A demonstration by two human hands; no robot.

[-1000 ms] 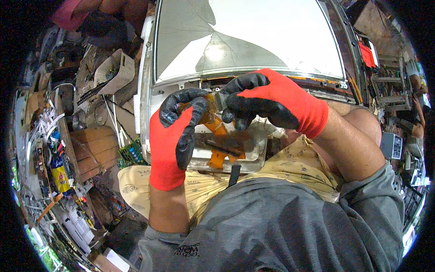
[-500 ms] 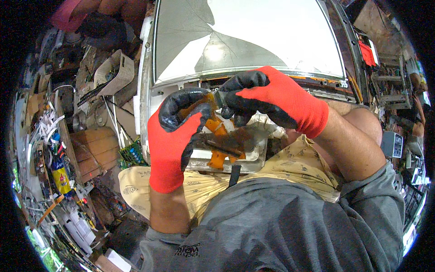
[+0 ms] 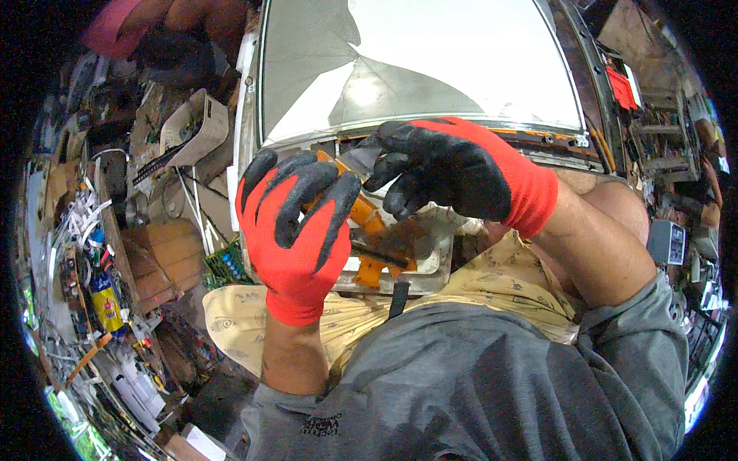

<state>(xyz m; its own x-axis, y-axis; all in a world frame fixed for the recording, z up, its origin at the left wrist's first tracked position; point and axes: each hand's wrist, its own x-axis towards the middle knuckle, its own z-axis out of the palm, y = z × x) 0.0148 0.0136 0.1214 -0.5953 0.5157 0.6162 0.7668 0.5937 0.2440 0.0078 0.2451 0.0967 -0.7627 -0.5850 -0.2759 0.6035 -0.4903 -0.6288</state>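
Both my hands wear red knit gloves with black-coated palms and fingers. My left hand is turned with its back up, its fingers curled over an orange flexible film strip that shows past the fingertips. Its thumb is hidden. Just to the right, my right hand is raised with its fingers bent and spaced apart, and nothing shows between them. Below the hands, more orange film hangs over a pale metal frame edge, beside a dark, see-through sheet.
A large cracked glass panel in a frame lies beyond my hands. To the left are a beige basket, a green circuit board and heaped scrap strips. A grey box stands at the right. Part of another person shows at the upper left.
My left hand has rolled over so its back faces up. My right hand has moved slightly apart from it and its fingers have loosened from the film.
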